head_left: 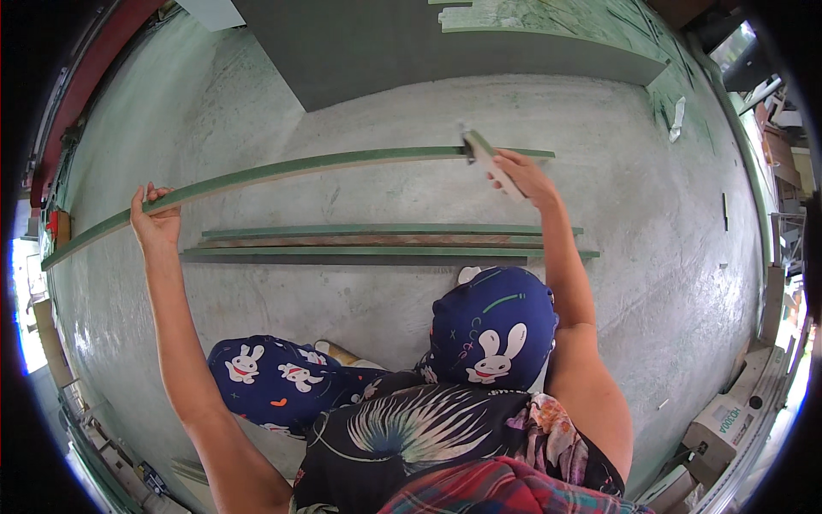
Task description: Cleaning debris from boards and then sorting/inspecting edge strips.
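Observation:
A long, thin green-edged strip [334,161] stretches across in front of me, bowed by the lens. Near its left end, my left hand [156,218] is closed around it. My right hand [524,177] grips a tool with a pale flat handle and a dark head [488,158]; motion blurs it, so its exact kind is unclear. The tool's head is at the strip near the right end; whether it touches cannot be told. Closer to my knees, several similar strips [394,252] lie side by side on the floor, one of them brownish [368,242].
A large dark grey panel [360,64] stands at the far side, with pale green pieces [505,17] on top. A white scrap [677,118] lies on the concrete floor at the far right. Boxes [719,427] line the near right edge.

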The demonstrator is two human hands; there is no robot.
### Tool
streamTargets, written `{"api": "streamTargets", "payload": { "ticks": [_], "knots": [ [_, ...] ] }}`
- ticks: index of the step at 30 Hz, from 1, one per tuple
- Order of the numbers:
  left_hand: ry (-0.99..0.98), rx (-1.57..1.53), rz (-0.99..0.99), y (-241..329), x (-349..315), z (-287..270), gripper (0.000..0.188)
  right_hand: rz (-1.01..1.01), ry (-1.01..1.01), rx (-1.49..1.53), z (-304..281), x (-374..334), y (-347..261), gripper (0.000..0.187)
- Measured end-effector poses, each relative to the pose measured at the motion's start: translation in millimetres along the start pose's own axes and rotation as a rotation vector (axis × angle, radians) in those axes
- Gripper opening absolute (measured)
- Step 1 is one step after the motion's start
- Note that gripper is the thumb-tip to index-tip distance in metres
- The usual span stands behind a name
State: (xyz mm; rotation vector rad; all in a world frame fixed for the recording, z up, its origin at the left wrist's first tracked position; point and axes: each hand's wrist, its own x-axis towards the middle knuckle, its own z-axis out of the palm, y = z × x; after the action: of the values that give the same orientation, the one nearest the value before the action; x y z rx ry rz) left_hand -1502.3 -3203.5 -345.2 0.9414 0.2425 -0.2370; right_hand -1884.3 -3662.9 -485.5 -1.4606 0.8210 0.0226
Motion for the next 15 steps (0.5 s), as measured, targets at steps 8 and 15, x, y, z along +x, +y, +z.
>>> {"api": "streamTargets", "payload": {
  "ticks": [8, 15],
  "knots": [
    [0.087, 0.071, 0.069, 21.4, -1.0, -15.4, 0.020, 0.149, 0.497, 0.083, -97.1, 38.8, 115.4, 0.040],
    [0.053, 0.053, 0.057, 9.1, 10.4, -25.2, 0.012, -0.104, 0.798, 0.003, -138.9, 48.9, 159.4, 0.030]
  ]
}}
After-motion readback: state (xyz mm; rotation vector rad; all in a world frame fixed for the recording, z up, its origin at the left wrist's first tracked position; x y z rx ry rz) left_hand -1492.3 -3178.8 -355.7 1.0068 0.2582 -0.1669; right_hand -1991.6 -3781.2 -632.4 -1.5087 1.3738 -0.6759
